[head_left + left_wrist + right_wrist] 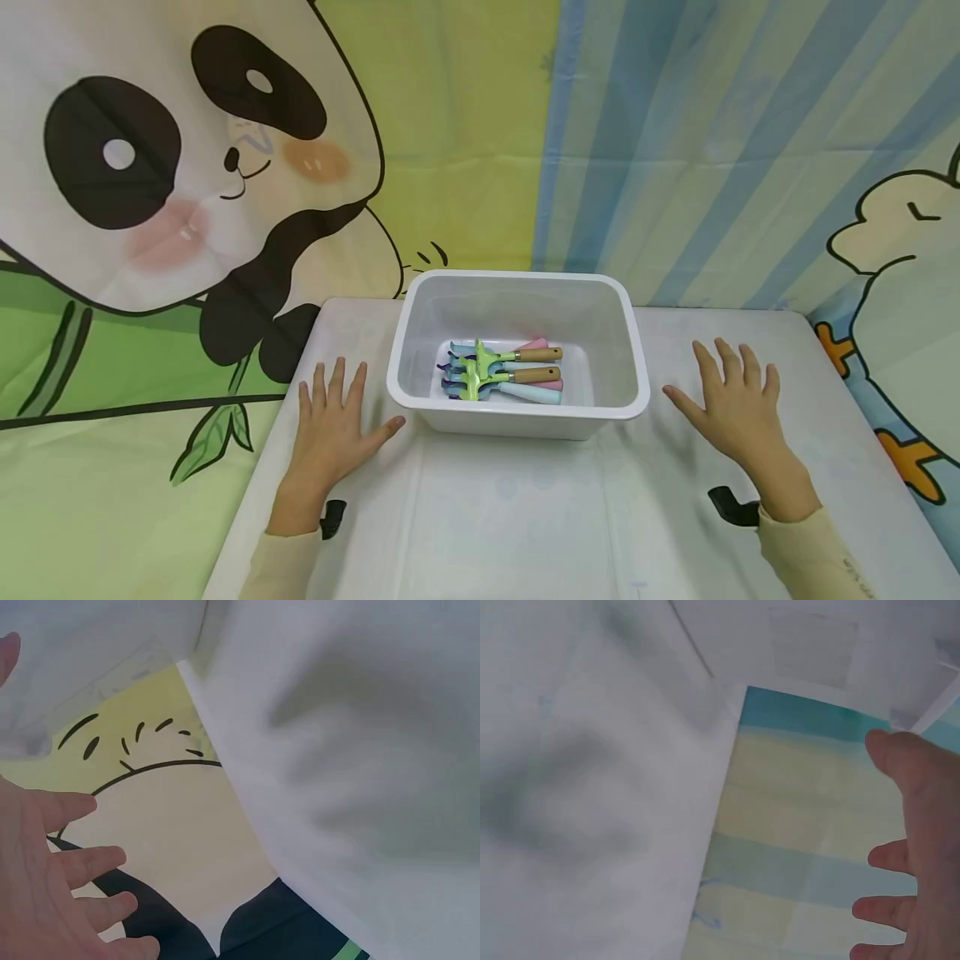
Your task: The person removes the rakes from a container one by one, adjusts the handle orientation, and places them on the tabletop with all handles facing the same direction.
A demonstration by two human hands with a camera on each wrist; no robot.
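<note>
Tools point(501, 372) with wooden, pink and pale-blue handles lie heaped in the white bin point(630, 333), and I judge nothing is in hand yet: all of them sit inside, untouched. My left hand point(330, 425) lies flat on the white surface point(510, 517) at the bin's 9 o'clock, fingers spread, thumb nearly at the wall, holding nothing. My right hand point(738, 400) lies equally flat and empty at 3 o'clock, a little apart. Counting: two hands, one bin, two green rakes with wooden handles on top; the tools beneath overlap too much to count.
</note>
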